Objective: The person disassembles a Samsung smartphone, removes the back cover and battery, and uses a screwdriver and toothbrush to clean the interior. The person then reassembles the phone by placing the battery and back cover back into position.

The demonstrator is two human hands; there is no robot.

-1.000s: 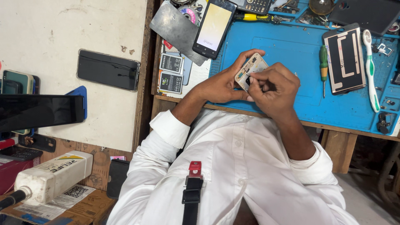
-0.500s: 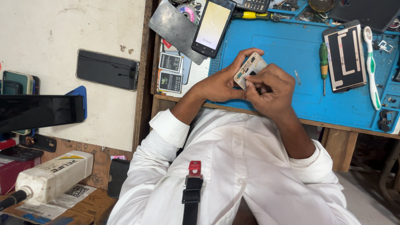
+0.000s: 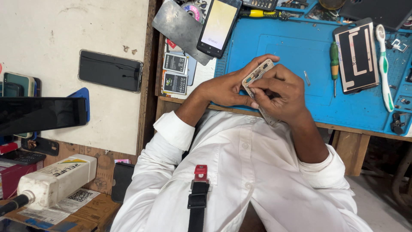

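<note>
Over the near edge of a blue work mat [image 3: 292, 56], my left hand [image 3: 225, 88] grips an opened phone frame [image 3: 256, 75], silver with its inner side up. My right hand [image 3: 281, 92] lies over the frame's lower part, fingers curled against it; whether a small tool is pinched in them stays hidden. Both white sleeves are rolled back at the wrists.
On the mat lie a lit phone [image 3: 219, 25], a green screwdriver [image 3: 334, 60], a dark back cover [image 3: 357, 53], a white and green toothbrush [image 3: 384, 64] and a yellow screwdriver [image 3: 262, 13]. Two batteries [image 3: 174, 73] sit left of my hands. A black phone [image 3: 110, 71] rests on the white board.
Both hands with the phone frame have stayed in place over the mat's near edge; only slight finger shifts show.
</note>
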